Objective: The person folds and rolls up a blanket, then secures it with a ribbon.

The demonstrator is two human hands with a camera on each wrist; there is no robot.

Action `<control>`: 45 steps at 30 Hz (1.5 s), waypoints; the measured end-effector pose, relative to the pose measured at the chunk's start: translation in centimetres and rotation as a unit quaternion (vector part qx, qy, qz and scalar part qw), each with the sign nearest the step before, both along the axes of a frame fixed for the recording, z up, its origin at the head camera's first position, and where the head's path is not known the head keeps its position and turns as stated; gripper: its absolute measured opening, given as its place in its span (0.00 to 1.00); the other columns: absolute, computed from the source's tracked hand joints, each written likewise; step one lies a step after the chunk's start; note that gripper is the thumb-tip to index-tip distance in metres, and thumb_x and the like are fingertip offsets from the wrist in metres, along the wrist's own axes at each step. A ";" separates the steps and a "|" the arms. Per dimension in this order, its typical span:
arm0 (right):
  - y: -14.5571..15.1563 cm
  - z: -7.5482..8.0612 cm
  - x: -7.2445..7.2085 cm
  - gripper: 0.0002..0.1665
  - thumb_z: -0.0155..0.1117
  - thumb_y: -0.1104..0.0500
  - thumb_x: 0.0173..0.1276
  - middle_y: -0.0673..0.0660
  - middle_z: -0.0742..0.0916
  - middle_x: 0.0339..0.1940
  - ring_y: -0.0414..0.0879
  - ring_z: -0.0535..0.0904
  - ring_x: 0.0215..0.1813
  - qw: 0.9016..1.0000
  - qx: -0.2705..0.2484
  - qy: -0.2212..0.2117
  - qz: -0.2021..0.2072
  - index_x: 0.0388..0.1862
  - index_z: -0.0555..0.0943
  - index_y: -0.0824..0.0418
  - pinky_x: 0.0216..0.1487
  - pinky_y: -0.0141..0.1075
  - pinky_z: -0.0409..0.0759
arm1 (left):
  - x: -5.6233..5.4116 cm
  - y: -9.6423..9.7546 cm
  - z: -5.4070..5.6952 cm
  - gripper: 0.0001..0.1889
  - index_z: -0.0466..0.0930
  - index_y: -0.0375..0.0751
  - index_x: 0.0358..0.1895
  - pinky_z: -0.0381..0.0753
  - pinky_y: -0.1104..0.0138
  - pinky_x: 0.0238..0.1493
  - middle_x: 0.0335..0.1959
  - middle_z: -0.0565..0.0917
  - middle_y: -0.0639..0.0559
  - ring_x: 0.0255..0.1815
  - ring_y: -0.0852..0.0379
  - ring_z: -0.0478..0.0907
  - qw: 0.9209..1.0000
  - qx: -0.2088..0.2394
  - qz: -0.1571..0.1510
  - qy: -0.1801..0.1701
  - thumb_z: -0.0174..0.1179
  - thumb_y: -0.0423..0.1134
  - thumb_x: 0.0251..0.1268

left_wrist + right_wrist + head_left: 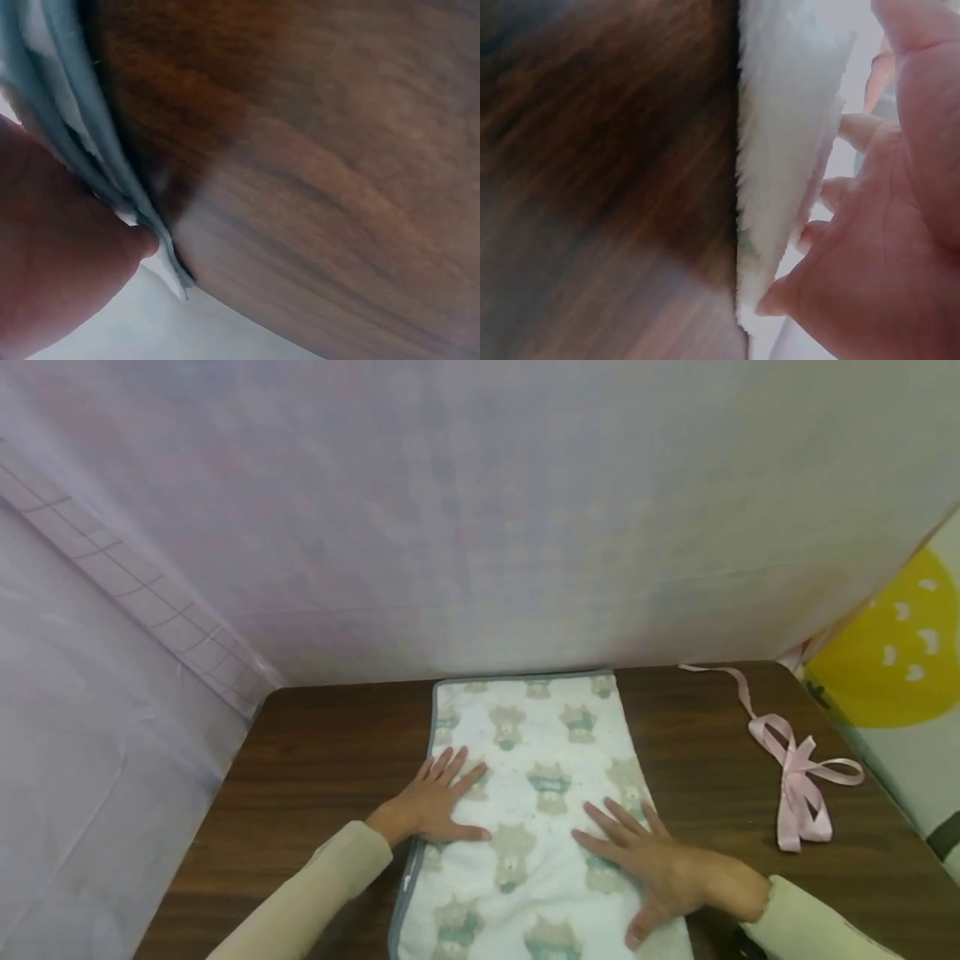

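Observation:
A white fleecy blanket [517, 793] with a bear print and grey-blue edging lies folded lengthwise on the dark wooden table. My left hand [438, 802] rests on its left side, fingers spread. On the right side my right hand [660, 868] touches the cloth, its fingers spread and the thumb pointing toward me. Layered edging [112, 150] shows beside the left hand [60, 247] in the left wrist view. In the right wrist view the blanket's fuzzy folded side [780, 135] stands next to the right hand [862, 247]. The blanket's near end is out of frame.
A pink ribbon bow [798, 768] with a long tail lies on the right of the table [315, 752]. A pale checked sheet [465, 527] hangs behind the far edge. A yellow printed shape [892, 652] shows at the right, beyond the table.

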State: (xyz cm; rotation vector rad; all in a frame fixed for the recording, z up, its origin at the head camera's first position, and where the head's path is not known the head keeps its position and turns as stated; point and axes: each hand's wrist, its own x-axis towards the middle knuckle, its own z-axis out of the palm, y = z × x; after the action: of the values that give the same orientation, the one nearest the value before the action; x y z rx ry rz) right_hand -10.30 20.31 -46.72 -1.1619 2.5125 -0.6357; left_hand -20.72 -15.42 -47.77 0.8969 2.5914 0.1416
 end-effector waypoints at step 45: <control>-1.2 0.0 4.0 0.55 0.40 0.22 0.66 0.54 0.36 0.82 0.42 0.09 0.74 0.973 0.113 0.176 0.101 0.81 0.52 0.54 0.61 0.40 0.00 | 12.1 -2.2 -0.1 0.47 0.46 0.46 0.81 0.59 0.52 0.73 0.80 0.51 0.38 0.79 0.45 0.52 0.933 0.048 -0.314 0.170 0.47 0.70 0.68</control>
State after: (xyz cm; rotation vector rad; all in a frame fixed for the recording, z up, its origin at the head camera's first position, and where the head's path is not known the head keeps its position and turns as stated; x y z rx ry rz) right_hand -6.31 19.07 -46.68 -1.5261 2.6065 -0.0913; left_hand -8.59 -17.66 -47.90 1.8753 2.4525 -0.0764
